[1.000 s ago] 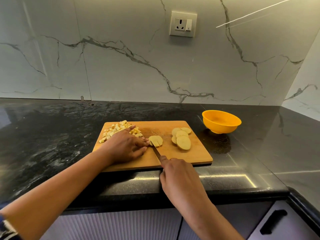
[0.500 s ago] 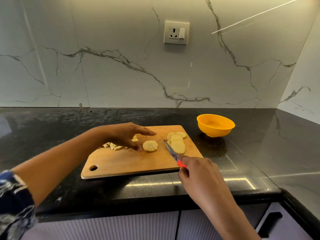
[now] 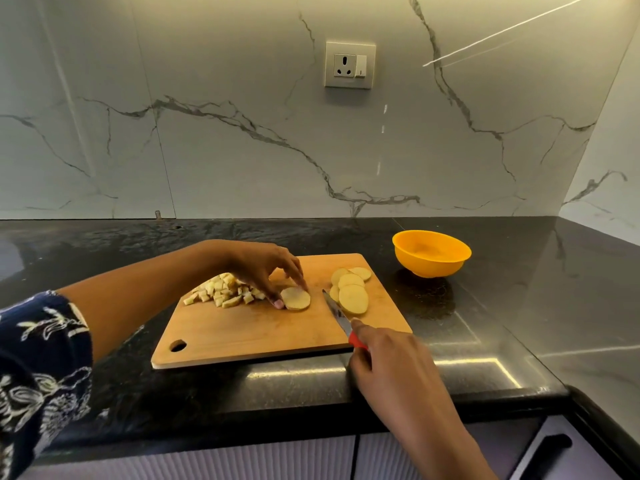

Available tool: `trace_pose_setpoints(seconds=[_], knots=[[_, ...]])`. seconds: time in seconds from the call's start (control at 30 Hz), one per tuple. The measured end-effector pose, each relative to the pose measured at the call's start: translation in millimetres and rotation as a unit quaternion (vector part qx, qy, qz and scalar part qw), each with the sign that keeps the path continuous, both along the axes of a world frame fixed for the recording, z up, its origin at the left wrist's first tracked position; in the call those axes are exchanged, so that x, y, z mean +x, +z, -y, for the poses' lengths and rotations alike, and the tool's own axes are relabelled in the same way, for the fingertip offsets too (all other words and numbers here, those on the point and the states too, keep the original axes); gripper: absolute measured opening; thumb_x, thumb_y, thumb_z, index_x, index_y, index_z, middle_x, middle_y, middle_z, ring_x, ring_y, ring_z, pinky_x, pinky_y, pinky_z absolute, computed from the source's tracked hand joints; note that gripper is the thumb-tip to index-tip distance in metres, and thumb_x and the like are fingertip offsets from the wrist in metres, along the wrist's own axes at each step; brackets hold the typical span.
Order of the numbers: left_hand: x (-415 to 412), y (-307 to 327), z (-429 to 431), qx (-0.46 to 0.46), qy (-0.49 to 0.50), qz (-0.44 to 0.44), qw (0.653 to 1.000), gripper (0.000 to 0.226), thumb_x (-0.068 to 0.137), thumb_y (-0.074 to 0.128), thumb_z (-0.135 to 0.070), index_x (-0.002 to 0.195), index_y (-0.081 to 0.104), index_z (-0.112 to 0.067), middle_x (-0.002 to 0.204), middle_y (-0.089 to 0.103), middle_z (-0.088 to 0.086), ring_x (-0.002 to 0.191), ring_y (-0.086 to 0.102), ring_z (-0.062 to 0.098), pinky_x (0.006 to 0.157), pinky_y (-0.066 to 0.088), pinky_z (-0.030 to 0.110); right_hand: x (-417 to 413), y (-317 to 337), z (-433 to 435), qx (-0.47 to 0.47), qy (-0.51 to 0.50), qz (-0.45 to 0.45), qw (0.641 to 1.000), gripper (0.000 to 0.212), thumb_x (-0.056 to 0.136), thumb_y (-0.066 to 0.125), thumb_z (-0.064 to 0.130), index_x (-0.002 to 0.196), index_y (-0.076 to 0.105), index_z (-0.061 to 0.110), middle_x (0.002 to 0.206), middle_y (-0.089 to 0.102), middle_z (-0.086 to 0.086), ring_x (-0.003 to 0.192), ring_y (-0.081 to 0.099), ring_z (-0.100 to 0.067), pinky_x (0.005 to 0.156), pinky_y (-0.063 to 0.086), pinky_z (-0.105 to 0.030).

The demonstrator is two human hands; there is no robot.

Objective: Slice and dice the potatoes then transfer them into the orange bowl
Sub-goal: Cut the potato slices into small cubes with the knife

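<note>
Left grip (image 3: pixel 266 268) is pinching the lone potato slice (image 3: pixel 295 298) mid cutting board (image 3: pixel 249 336) beside the diced pile (image 3: pixel 221 289), right grip (image 3: pixel 391 362) wrapped round the knife (image 3: pixel 336 311), so I'd tuck those fingertips back and cut even strips first.

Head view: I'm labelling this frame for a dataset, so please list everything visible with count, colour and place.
cutting board: one, light wood, on the countertop
diced potato: one pile, pale yellow, board's far left
single potato slice: one, pale yellow, board's middle
potato slices: several overlapping, pale yellow, board's far right
knife: one, red handle, blade over the board
orange bowl: one, orange, countertop right of the board
countertop: one, black
wall socket: one, white, marble wall
drawer handle: one, black, bottom right
left hand: pinches the single potato slice
right hand: grips the knife
</note>
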State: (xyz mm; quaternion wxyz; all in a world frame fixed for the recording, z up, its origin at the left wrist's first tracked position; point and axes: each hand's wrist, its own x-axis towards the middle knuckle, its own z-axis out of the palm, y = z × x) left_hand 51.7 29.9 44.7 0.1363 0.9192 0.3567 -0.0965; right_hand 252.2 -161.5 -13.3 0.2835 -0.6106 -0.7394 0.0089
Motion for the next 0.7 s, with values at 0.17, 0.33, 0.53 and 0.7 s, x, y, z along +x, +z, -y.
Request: trace_pose_setpoints(seconds=[0.17,0.33,0.53,0.7], knots=[[-4.4,-10.0,23.7,0.110,0.044,-0.018,0.993,0.048,0.081,0.062,-0.055,0.123,0.055,-0.032,0.117,0.052,-0.011,0.104,0.042,0.007,0.096,0.035,0.031,0.4,-1.0,-4.1,0.008,0.010,0.011,1.000,0.032,0.099,0.041,0.028,0.129,0.051,0.030,0.092,0.058,0.011,0.077,0.048,-0.005,0.057,0.034,-0.018],[-6.0,-32.0,62.8,0.195,0.175,0.009,0.965,0.057,0.078,0.050,-0.070,0.118,0.058,-0.030,0.116,0.056,-0.012,0.107,0.045,0.006,0.100,0.030,0.033,-5.0,0.0,-11.7,-0.008,0.006,0.013,1.000,0.029,0.098,0.042,0.029,0.124,0.056,0.029,0.101,0.064,0.009,0.086,0.058,-0.008,0.069,0.046,-0.023],[-12.8,-53.2,91.3,0.216,0.242,0.087,0.942,0.106,0.054,0.024,-0.096,0.135,0.047,-0.031,0.139,0.048,-0.008,0.126,0.043,0.012,0.104,0.032,0.033,-10.4,3.1,-15.8,-0.012,0.007,0.033,0.999,0.034,0.098,0.044,0.028,0.132,0.051,0.027,0.110,0.065,0.007,0.096,0.059,-0.011,0.077,0.048,-0.025],[-28.8,-57.6,102.9,0.231,0.203,0.175,0.935,0.099,0.062,0.020,-0.090,0.138,0.043,-0.031,0.140,0.047,-0.010,0.134,0.038,0.013,0.109,0.030,0.030,-16.1,-2.2,-9.8,-0.003,0.006,0.049,0.999,0.041,0.101,0.038,0.028,0.142,0.041,0.024,0.116,0.062,0.005,0.102,0.058,-0.012,0.078,0.045,-0.025]])
